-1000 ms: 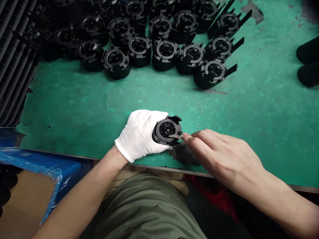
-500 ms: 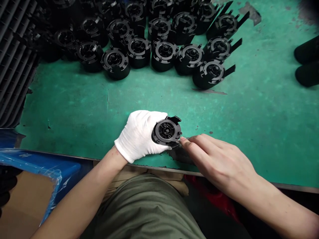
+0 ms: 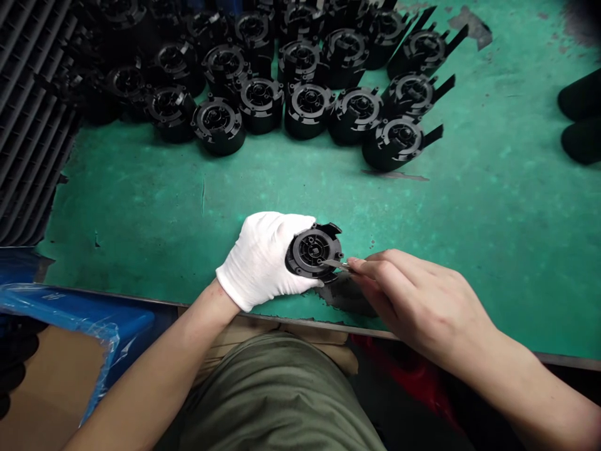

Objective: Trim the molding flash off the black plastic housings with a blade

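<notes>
My left hand [image 3: 265,260], in a white glove, is wrapped round a black round plastic housing [image 3: 313,250] near the table's front edge. The housing's ribbed end faces up, with small screw holes and a tab on its far rim. Bare, my right hand [image 3: 413,297] pinches a small metal blade, like a craft knife [image 3: 335,264], from the right. The blade's tip lies over the lower right part of the housing's ribbed end; whether it touches is hard to tell. Most of the knife's handle is hidden in my fingers.
Several similar black housings [image 3: 307,109] stand in rows across the back of the green table [image 3: 154,200]. Black cylinders [image 3: 582,141] lie at the right edge. A grey slatted rack [image 3: 28,125] is at the left, above a blue crate [image 3: 94,313] with clear plastic film.
My right hand has drawn back slightly to the right, and more of the blade shows. My left hand keeps its grip on the housing. The whole view has shifted a little.
</notes>
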`<action>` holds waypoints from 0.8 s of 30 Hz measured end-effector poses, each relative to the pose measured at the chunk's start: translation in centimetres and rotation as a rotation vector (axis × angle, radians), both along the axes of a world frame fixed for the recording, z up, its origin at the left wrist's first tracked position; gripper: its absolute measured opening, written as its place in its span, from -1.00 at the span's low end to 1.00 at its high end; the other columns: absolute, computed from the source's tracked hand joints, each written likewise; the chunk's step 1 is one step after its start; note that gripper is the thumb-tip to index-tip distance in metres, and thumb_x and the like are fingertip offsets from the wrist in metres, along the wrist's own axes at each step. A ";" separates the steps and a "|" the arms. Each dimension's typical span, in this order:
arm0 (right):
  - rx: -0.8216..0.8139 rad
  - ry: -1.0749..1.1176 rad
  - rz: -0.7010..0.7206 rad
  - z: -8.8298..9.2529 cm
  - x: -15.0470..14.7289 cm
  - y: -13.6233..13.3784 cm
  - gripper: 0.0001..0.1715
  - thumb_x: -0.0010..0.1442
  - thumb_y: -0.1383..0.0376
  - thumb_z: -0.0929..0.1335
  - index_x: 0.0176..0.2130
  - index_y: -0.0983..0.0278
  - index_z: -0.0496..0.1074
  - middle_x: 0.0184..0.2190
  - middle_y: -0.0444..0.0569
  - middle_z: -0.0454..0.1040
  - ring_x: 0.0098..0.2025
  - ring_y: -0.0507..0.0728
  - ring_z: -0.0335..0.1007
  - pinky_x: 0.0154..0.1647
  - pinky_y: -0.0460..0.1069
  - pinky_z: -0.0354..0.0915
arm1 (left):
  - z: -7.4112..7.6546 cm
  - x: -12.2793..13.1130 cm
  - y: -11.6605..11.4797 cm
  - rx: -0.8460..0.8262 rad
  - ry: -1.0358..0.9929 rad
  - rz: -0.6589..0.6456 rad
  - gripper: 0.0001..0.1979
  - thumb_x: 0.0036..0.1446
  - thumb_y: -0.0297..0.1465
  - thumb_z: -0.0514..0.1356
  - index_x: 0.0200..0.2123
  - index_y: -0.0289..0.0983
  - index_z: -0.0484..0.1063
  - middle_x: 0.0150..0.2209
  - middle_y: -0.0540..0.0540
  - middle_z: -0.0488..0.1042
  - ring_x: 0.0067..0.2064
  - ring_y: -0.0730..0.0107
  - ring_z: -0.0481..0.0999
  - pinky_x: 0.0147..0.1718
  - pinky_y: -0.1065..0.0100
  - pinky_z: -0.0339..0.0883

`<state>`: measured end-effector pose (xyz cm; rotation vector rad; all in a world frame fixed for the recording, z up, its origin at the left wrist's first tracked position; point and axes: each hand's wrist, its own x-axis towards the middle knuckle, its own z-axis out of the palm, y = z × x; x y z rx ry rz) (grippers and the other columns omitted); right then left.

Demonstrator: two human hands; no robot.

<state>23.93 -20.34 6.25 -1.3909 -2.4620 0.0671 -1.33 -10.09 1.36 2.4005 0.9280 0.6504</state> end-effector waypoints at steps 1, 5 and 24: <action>-0.001 -0.006 0.002 0.0 -0.1 0.0 -0.90 0.48 0.43 0.42 -0.02 0.33 0.45 -0.28 -0.01 0.58 -0.35 0.09 0.44 -0.34 0.04 0.26 | 0.0 0.0 0.0 0.000 0.001 -0.001 -0.39 0.19 0.03 0.45 0.14 -0.23 0.54 -0.01 -0.21 0.74 0.01 -0.10 0.77 0.03 0.01 0.56; -0.011 -0.025 -0.007 -0.2 -0.5 -0.3 -0.97 0.50 0.43 0.40 -0.09 0.32 0.46 -0.30 -0.03 0.52 -0.35 0.08 0.36 -0.33 0.04 0.22 | -0.1 0.1 0.0 0.002 0.002 0.000 -0.36 0.20 0.08 0.43 0.15 -0.23 0.53 -0.01 -0.21 0.74 0.01 -0.09 0.77 0.03 0.03 0.56; -0.001 -0.217 0.070 1.3 -1.1 -0.6 -0.77 0.50 0.53 0.27 0.03 0.42 0.48 -0.35 -0.07 0.37 -0.36 0.15 0.21 -0.33 0.07 0.14 | 0.3 0.4 0.0 0.020 0.002 0.008 -0.45 0.20 0.01 0.43 0.06 -0.25 0.58 -0.07 -0.20 0.75 -0.04 -0.10 0.79 -0.01 0.02 0.59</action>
